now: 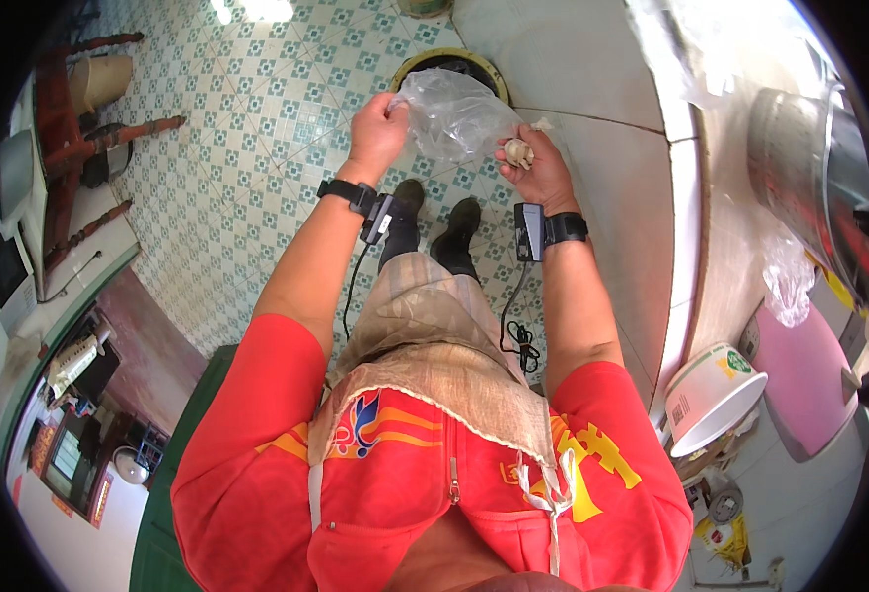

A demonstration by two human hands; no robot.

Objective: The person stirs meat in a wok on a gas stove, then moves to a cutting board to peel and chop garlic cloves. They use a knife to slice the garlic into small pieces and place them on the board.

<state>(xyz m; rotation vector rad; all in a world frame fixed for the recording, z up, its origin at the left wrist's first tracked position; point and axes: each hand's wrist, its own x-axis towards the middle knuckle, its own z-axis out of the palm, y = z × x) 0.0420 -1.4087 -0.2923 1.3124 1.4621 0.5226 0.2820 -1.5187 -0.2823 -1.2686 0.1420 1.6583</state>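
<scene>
A clear plastic bag (453,118) stretches between my two hands, in front of a round bin (505,87) with a yellowish rim on the floor. Its left edge is pinched between the thumb and fingers of my left hand (377,135). My right hand (542,166) holds what looks like a garlic bulb (518,154) against its fingers, palm turned upward. The bag's right edge reaches those fingertips, and a scrap of pale papery skin (542,124) shows just beyond them. Part of the bin's dark inside is hidden behind the bag.
A tiled counter side (590,81) stands close to my right. On that side are a metal pot (789,155), a white paper tub (712,399) and a pink board-like object (801,377). A red-brown wooden stool (64,159) lies to the left on patterned tile floor (257,148).
</scene>
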